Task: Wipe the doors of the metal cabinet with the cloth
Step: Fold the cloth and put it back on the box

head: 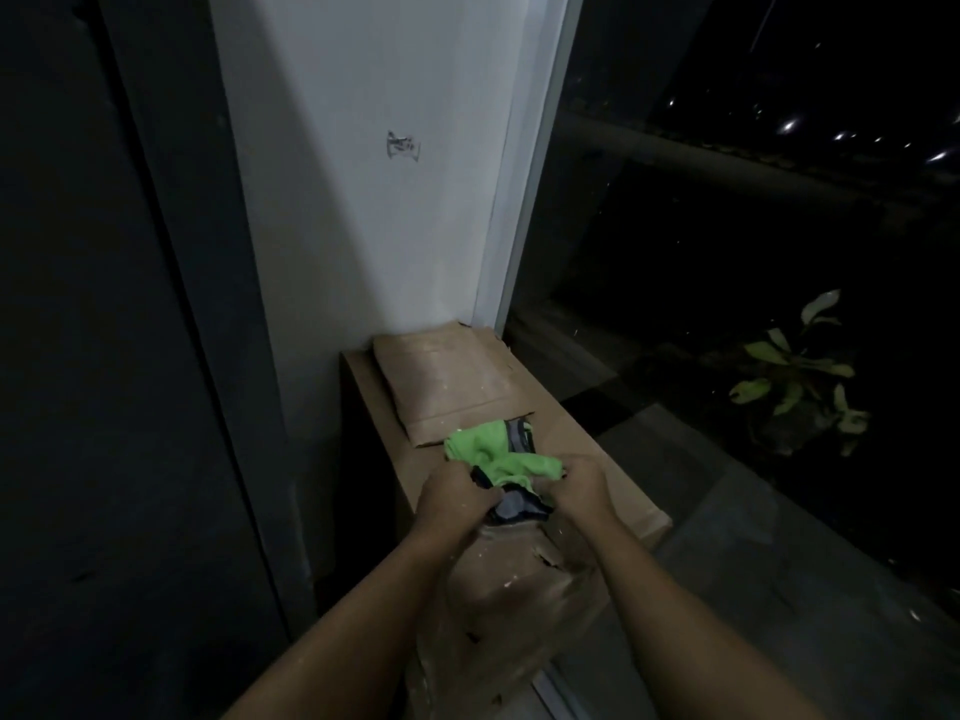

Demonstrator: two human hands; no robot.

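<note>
A bright green cloth with dark grey and blue parts lies bunched on top of a cardboard box. My left hand grips the cloth's near left edge. My right hand grips its near right side. Both sets of fingers are curled into the fabric. The dark metal cabinet fills the left side of the view, with a vertical door seam running down it. It stands well apart from both hands.
A white wall pillar rises behind the box. A flattened cardboard sheet lies on the box's far end, and a torn cardboard piece sits under my forearms. A dark window and a potted plant are on the right.
</note>
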